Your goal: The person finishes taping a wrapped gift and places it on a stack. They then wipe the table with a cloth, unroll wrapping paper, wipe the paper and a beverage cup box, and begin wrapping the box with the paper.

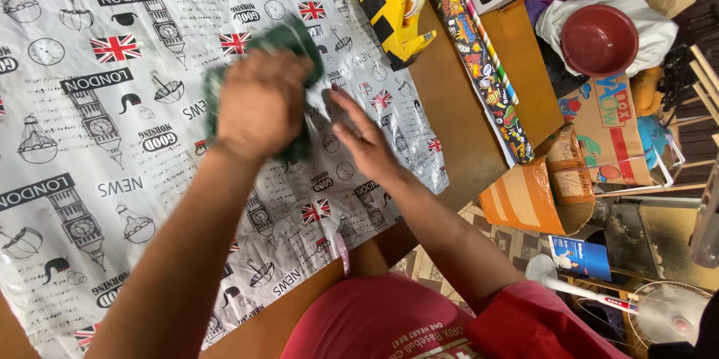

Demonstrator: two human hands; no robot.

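A lived-in home corner used for gift wrapping is indicated. A wooden table (457, 127) is covered by a printed sheet of wrapping paper (97, 142), with a yellow tape dispenser (393, 18) and a comic-patterned paper roll (479, 59) laid at its far right. Household clutter is seen on the floor to the right: cardboard boxes (610, 131), a red bowl (599, 38) on white cloth, a tipped white fan (666, 314), and patterned floor tiles (434, 265).
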